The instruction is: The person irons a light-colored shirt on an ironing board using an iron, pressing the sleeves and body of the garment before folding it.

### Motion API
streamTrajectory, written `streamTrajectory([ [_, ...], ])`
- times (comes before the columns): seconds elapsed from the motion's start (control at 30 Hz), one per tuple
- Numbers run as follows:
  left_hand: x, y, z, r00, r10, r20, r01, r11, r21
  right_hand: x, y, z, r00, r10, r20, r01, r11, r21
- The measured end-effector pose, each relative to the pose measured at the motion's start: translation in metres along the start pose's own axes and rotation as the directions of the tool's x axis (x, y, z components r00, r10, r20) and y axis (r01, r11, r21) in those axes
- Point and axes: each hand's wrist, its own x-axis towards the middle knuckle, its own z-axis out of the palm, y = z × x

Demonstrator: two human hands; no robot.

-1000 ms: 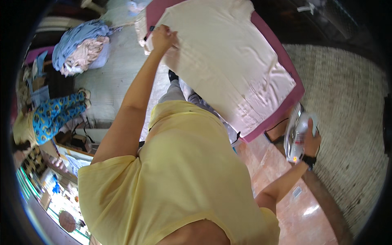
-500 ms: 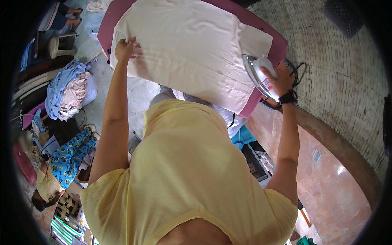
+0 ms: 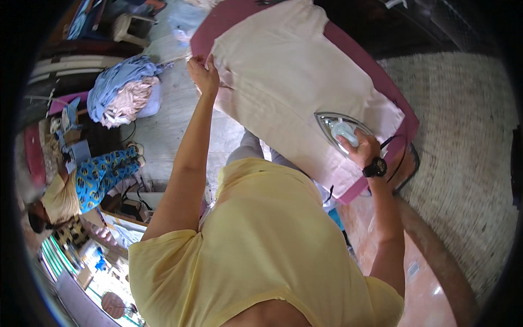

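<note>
A cream shirt (image 3: 289, 71) lies spread over a maroon ironing board (image 3: 400, 106). On its lower right part, a steam iron (image 3: 344, 129) rests flat against the cloth. My right hand (image 3: 364, 150), with a black watch at the wrist, is closed around the iron's handle. At the shirt's left edge, my left hand (image 3: 205, 79) has its fingers bent at the cloth, and creases run from it into the fabric. Part of its grip is hidden behind the hand.
A dark cord (image 3: 402, 163) hangs near the iron at the board's right end. To the left sits a heap of blue and pink clothes (image 3: 128, 90), with a stool (image 3: 132, 30) beyond. A person in blue patterned trousers (image 3: 103, 177) is at the far left.
My right hand has slid the iron inward from the shirt's right edge and turned it. My left hand stays at the left edge. The whole view has shifted and turned.
</note>
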Motion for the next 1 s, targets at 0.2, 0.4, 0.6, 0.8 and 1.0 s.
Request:
streamTrajectory([
  [0.2,0.08,-0.029,0.025,0.921,-0.24,0.305,0.302,0.938,-0.171,0.065,-0.07,0.017,0.997,-0.071,0.003,0.071,0.997,0.02],
  [0.4,0.106,-0.051,0.089,0.616,0.241,0.75,-0.376,0.927,0.011,0.024,-0.003,0.002,0.992,-0.05,0.112,0.06,0.994,-0.086],
  [0.6,0.124,-0.04,0.066,0.554,0.18,0.813,-0.082,0.983,-0.161,0.018,0.021,0.013,0.99,-0.134,0.051,0.13,0.989,0.077],
  [0.8,0.098,-0.042,0.037,0.923,0.129,0.362,-0.085,0.987,-0.136,0.121,-0.102,0.055,0.996,-0.07,0.058,0.069,0.997,0.03],
  [1.0,-0.005,-0.019,-0.04,0.84,-0.305,0.449,0.278,0.952,0.127,0.202,-0.188,0.08,0.982,-0.033,0.188,0.029,0.999,0.025],
])
